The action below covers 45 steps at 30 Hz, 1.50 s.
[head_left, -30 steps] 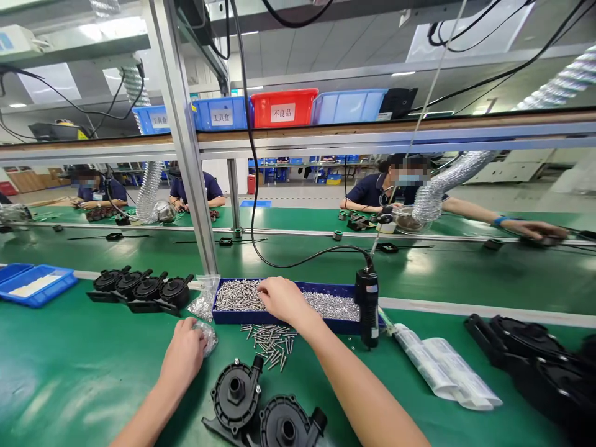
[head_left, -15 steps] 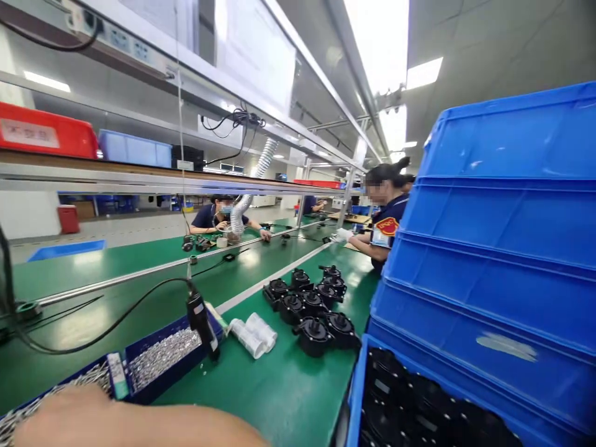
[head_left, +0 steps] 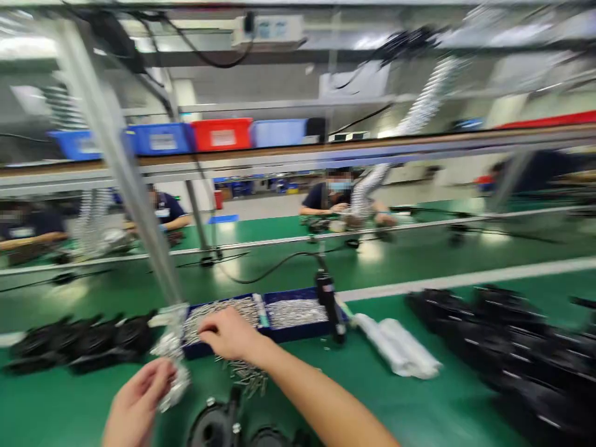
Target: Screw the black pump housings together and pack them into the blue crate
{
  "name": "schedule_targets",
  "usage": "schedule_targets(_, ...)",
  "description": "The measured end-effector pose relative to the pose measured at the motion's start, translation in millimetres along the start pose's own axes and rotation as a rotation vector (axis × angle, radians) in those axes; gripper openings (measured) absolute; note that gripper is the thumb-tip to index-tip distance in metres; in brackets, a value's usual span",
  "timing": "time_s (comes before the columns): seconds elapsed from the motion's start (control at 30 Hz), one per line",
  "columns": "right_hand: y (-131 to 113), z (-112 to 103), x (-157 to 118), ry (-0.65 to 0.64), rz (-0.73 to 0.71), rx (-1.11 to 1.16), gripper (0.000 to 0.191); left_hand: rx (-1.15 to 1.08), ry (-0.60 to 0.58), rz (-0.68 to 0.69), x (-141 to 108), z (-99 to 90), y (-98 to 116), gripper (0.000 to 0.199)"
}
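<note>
Left grip [head_left: 140, 391] clamps clear bag [head_left: 179, 383]; right grip [head_left: 230, 334], unclear whether closed, over screws [head_left: 246, 306]; green bench [head_left: 419, 413], people [head_left: 321, 197] opposite.

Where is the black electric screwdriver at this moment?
In the head view, the black electric screwdriver hangs just right of the centre, at the right end of the blue tray of small metal parts, left of the white rolls.

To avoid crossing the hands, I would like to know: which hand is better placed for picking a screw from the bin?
Right, I think. The right hand is over the screws in the bin, while the left hand is off to the side, at the clear bag.
</note>
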State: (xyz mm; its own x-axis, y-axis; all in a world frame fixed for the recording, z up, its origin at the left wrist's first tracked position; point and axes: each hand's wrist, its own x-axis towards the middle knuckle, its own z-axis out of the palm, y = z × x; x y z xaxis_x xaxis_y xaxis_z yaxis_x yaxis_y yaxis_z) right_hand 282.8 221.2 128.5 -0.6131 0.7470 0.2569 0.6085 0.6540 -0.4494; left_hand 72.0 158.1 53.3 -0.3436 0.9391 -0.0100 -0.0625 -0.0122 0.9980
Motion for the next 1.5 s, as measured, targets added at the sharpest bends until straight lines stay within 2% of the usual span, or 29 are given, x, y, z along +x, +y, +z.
schedule_targets(0.07,-5.5,15.8,4.7,0.004,-0.103,0.129,0.022,-0.107,-0.043,-0.051,-13.5,-15.2,2.5,0.065)
schedule_targets(0.17,-16.2,28.4,3.1,0.018,-0.135,0.255,0.022,-0.230,-0.020,-0.055,-12.1,-11.5,3.5,0.058)
schedule_targets(0.33,-25.7,29.7,-3.9,0.030,-0.121,0.246,0.021,-0.215,-0.009,-0.025,-14.1,-6.9,1.8,0.053)
schedule_targets(0.53,-22.0,34.5,-2.0,0.029,-0.112,0.302,0.022,-0.192,-0.026,0.012,-19.0,-13.1,-1.7,0.047)
schedule_targets(0.97,-19.6,37.6,0.4,0.035,-0.150,0.406,0.025,-0.246,-0.076,-0.004,-22.7,-7.9,5.5,0.042)
schedule_targets(1.07,-15.0,44.4,3.1,0.016,-0.145,0.535,0.022,-0.261,-0.078,-0.020,-23.4,-6.8,8.7,0.043)
schedule_targets(1.17,-7.9,53.7,7.8,-0.053,-0.080,0.789,0.015,-0.318,-0.094,-0.057,-24.4,-5.0,13.4,0.043)
schedule_targets(1.27,-3.0,53.5,10.0,-0.100,-0.047,0.925,0.022,-0.385,-0.088,-0.103,-23.2,-4.6,16.2,0.045)
schedule_targets(1.37,-6.3,35.9,3.6,-0.142,-0.136,0.799,0.022,-0.413,-0.028,-0.116,-19.2,-6.9,14.9,0.048)
schedule_targets(1.5,-26.7,8.6,-16.5,-0.247,-0.411,0.359,0.022,-0.390,0.005,-0.100,-15.7,-9.1,9.6,0.050)
